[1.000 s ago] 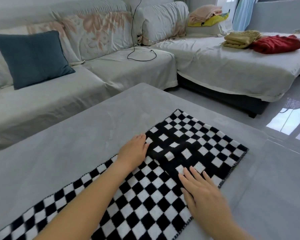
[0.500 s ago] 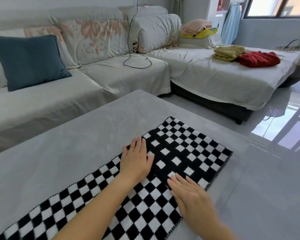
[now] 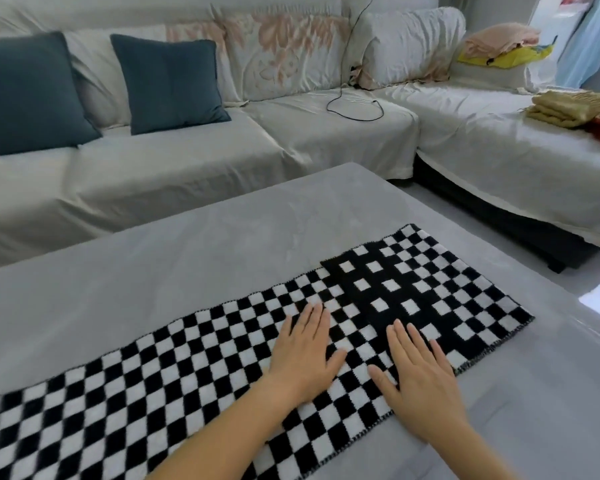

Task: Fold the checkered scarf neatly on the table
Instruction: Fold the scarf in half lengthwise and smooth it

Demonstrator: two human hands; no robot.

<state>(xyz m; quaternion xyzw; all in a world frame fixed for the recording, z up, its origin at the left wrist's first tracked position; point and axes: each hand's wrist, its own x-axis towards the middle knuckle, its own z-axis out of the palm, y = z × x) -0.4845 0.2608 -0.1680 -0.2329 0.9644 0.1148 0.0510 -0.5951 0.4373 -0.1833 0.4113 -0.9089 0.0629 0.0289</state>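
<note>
Head view: a person leans over a grey surface (image 3: 194,258) with both bare forearms reaching forward. A long black-and-white checkered scarf (image 3: 174,368) lies flat across the surface, running from the near left corner toward the far right. Its right end is folded back over itself, so a darker layer with small white squares sits on top of the plain checks. The left hand (image 3: 305,355) rests palm down on the single layer, just beside the fold's edge, fingers (image 3: 314,322) stretched out flat and close together, gripping nothing. The right hand (image 3: 420,379) lies palm down beside it, near the scarf's front edge, its fingertips on the folded layer, thumb spread a little, also holding nothing. Behind the surface stands a pale covered sofa (image 3: 194,168) with two dark teal cushions (image 3: 170,81), a loose black cable (image 3: 354,109), and folded cloths at the far right
</note>
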